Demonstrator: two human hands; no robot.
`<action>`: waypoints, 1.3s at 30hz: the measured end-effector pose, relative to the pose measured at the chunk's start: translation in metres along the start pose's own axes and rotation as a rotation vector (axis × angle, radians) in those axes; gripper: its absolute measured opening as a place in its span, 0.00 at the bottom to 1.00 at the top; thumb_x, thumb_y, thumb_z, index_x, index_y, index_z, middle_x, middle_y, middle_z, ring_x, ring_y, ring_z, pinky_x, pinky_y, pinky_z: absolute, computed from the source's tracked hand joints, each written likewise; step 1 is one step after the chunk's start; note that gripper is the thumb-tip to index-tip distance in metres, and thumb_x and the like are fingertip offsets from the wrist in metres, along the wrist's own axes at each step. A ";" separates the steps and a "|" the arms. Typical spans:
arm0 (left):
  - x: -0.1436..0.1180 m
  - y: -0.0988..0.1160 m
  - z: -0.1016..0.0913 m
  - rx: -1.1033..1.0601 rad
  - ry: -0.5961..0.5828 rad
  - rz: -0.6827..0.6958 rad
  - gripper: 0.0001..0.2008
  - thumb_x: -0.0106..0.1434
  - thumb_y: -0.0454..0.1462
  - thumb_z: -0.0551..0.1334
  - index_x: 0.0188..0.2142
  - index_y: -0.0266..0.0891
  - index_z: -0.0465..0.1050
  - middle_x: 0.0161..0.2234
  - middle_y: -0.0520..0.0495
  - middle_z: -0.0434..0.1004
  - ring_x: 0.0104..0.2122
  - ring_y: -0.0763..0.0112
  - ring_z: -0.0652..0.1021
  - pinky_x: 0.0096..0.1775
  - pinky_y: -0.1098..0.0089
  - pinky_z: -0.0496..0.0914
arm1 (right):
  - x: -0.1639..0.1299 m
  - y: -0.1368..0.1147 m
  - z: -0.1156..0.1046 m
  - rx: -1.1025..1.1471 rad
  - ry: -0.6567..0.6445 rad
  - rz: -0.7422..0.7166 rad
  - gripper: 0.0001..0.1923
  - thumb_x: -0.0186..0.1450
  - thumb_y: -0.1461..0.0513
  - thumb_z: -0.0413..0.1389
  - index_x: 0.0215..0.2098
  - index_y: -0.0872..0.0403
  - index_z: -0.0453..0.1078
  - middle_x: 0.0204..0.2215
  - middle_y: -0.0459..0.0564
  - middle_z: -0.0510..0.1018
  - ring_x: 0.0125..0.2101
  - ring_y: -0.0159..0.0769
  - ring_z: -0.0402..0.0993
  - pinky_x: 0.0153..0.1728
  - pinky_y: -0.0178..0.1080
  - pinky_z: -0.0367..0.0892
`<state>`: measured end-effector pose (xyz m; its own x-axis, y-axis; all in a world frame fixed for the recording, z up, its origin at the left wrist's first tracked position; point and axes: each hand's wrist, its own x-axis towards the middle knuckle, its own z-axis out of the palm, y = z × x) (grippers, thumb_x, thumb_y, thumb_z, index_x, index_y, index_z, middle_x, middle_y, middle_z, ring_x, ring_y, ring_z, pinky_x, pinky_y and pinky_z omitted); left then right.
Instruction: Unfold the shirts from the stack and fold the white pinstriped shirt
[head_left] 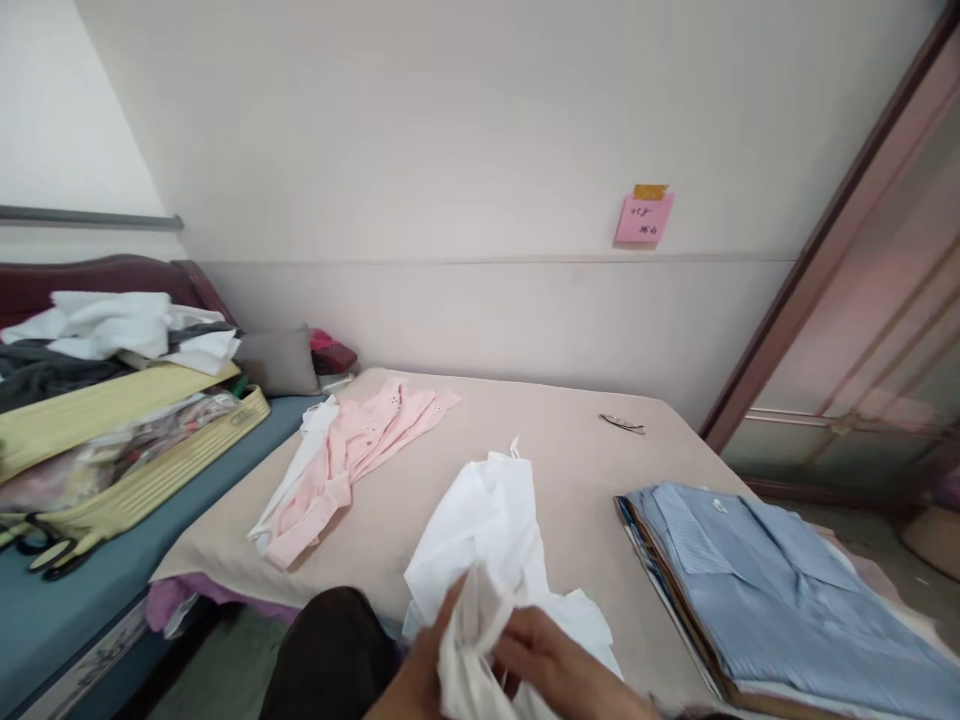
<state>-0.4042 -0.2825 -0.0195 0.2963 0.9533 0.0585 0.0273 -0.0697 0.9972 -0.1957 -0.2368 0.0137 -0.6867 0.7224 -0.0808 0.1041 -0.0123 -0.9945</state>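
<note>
"As you look, what's there?"
"One crumpled white cloth garment [487, 510]; one pale pink cloth shirt [367, 430]; one folded stack topped in blue striped fabric [780, 590]; one thin metal tool [622, 424]."
"Your hands?"
"My left hand [426, 662] and right hand [559, 660] grip the garment's bunched end between them; the rest spreads ahead on the beige cloth-covered surface [540, 420]."

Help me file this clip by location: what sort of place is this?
Probably a bedroom, perhaps in a home. A dark red headboard stands at the picture's left, a grey pillow sits near it, and a folded blue garment tops a stack at the right.
</note>
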 end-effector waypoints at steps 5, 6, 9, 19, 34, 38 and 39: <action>0.049 0.000 -0.008 0.114 0.054 0.071 0.22 0.60 0.44 0.68 0.53 0.39 0.77 0.51 0.42 0.80 0.52 0.55 0.77 0.57 0.58 0.69 | 0.003 0.022 -0.041 -0.068 0.071 0.006 0.21 0.65 0.45 0.58 0.42 0.54 0.76 0.35 0.50 0.80 0.33 0.39 0.76 0.34 0.37 0.69; 0.070 0.011 -0.021 0.123 0.113 0.122 0.19 0.61 0.43 0.67 0.50 0.37 0.77 0.49 0.41 0.81 0.51 0.56 0.78 0.57 0.58 0.70 | 0.005 0.031 -0.055 -0.052 0.179 0.007 0.23 0.66 0.44 0.57 0.42 0.55 0.75 0.37 0.52 0.80 0.33 0.39 0.77 0.35 0.38 0.69; 0.150 0.067 -0.073 0.252 0.279 0.297 0.21 0.57 0.42 0.70 0.48 0.34 0.76 0.46 0.39 0.82 0.47 0.58 0.79 0.51 0.59 0.73 | 0.015 0.065 -0.089 -0.059 0.494 0.063 0.26 0.63 0.40 0.56 0.36 0.55 0.73 0.34 0.53 0.79 0.31 0.39 0.76 0.31 0.37 0.67; 0.219 0.182 -0.232 0.884 0.428 0.572 0.29 0.54 0.44 0.71 0.52 0.33 0.71 0.50 0.40 0.78 0.46 0.62 0.78 0.51 0.65 0.71 | 0.031 0.093 -0.065 -0.467 0.374 0.081 0.06 0.65 0.58 0.53 0.33 0.52 0.69 0.25 0.45 0.76 0.26 0.35 0.74 0.28 0.35 0.62; 0.081 -0.006 -0.304 1.630 0.224 -0.014 0.23 0.59 0.26 0.51 0.50 0.33 0.77 0.56 0.35 0.75 0.60 0.54 0.71 0.61 0.55 0.65 | 0.038 0.104 -0.057 -0.783 0.335 0.192 0.05 0.62 0.63 0.55 0.32 0.53 0.74 0.32 0.49 0.81 0.32 0.35 0.74 0.31 0.34 0.58; 0.119 -0.048 -0.203 1.499 0.097 0.250 0.19 0.67 0.32 0.52 0.51 0.38 0.77 0.56 0.40 0.76 0.59 0.56 0.73 0.62 0.55 0.65 | 0.039 0.094 -0.052 -0.836 0.320 0.251 0.06 0.61 0.62 0.58 0.35 0.53 0.76 0.33 0.49 0.82 0.35 0.37 0.76 0.33 0.34 0.59; 0.128 -0.064 -0.177 1.451 0.046 0.297 0.18 0.68 0.33 0.52 0.52 0.41 0.77 0.55 0.41 0.77 0.58 0.58 0.74 0.61 0.56 0.67 | 0.038 0.093 -0.052 -0.827 0.318 0.253 0.07 0.61 0.61 0.58 0.35 0.53 0.77 0.33 0.49 0.82 0.35 0.37 0.76 0.33 0.34 0.59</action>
<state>-0.5375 -0.1043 -0.0677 0.4327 0.8581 0.2765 0.8879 -0.4587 0.0340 -0.1743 -0.1744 -0.0788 -0.3563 0.9229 -0.1457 0.7894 0.2139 -0.5754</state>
